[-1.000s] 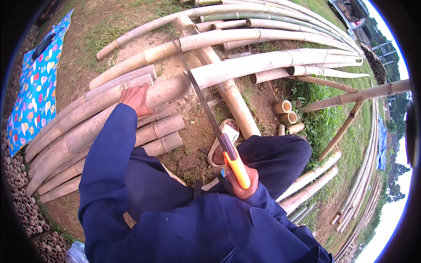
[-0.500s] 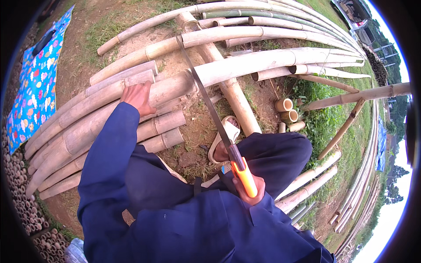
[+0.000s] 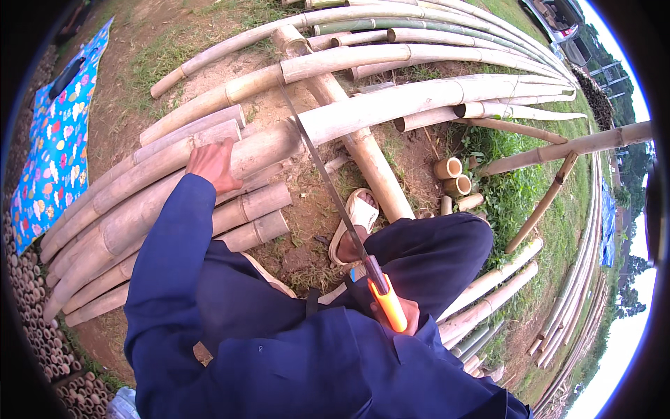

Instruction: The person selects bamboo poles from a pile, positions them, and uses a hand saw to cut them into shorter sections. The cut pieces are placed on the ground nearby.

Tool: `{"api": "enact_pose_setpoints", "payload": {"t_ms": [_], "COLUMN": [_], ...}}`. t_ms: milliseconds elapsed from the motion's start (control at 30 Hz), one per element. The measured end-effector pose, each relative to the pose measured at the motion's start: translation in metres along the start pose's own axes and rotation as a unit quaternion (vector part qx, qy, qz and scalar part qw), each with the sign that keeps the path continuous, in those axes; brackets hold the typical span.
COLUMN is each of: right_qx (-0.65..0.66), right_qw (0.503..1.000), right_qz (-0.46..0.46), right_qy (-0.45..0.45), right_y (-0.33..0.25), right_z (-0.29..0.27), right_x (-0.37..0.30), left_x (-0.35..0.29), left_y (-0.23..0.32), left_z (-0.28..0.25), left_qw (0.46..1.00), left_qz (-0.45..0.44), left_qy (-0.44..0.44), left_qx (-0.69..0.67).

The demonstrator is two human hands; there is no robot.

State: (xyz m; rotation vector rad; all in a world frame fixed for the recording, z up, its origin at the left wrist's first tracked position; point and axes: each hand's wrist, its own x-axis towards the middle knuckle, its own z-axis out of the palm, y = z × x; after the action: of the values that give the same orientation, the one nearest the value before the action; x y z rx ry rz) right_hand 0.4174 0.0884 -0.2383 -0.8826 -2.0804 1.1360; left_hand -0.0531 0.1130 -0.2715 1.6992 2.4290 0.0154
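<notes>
A thick bamboo pole (image 3: 391, 107) lies across a bamboo crosspiece (image 3: 373, 162). My right hand (image 3: 407, 318), near my lap, is closed round the orange handle of a hand saw (image 3: 333, 183). The long dark blade slants up and left across the thick pole, its edge at a darkened band on the bamboo. Its far end touches or passes by a thinner bamboo pole behind; I cannot tell which. Left of the blade, my left hand (image 3: 213, 166) grips the thick pole from above, its fingers partly hidden.
Several cut bamboo lengths (image 3: 115, 230) lie at the left beside stacked short tubes (image 3: 42, 328). A patterned blue sheet (image 3: 59, 140) spreads at the far left. Short bamboo cups (image 3: 452, 167) stand right of the crosspiece. My sandalled foot (image 3: 354, 225) is below the blade.
The saw and my right hand have slid slightly down toward my body. My left hand keeps its hold on the pole, and the whole view has shifted a little.
</notes>
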Motion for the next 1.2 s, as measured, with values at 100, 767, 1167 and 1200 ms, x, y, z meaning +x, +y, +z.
{"api": "enact_pose_setpoints", "payload": {"t_ms": [100,767,1167,1200], "right_qx": [0.014,0.033,0.095,0.107], "right_qw": [0.998,0.994,0.992,0.990], "right_qz": [0.047,0.089,0.083,0.093], "right_qy": [-0.030,-0.061,-0.028,-0.029], "right_y": [0.005,-0.023,0.008,0.001], "right_z": [0.011,-0.003,0.052,0.037], "right_x": [0.032,0.053,0.111,0.088], "left_x": [0.007,-0.001,0.002,-0.001], "left_y": [-0.004,-0.009,0.002,0.003], "left_z": [-0.003,-0.009,-0.018,-0.014], "left_qw": [1.000,0.992,0.996,0.998], "left_qz": [0.000,-0.054,-0.033,-0.035], "left_qy": [0.008,-0.068,-0.063,-0.041], "left_qx": [-0.007,-0.091,-0.054,-0.036]}}
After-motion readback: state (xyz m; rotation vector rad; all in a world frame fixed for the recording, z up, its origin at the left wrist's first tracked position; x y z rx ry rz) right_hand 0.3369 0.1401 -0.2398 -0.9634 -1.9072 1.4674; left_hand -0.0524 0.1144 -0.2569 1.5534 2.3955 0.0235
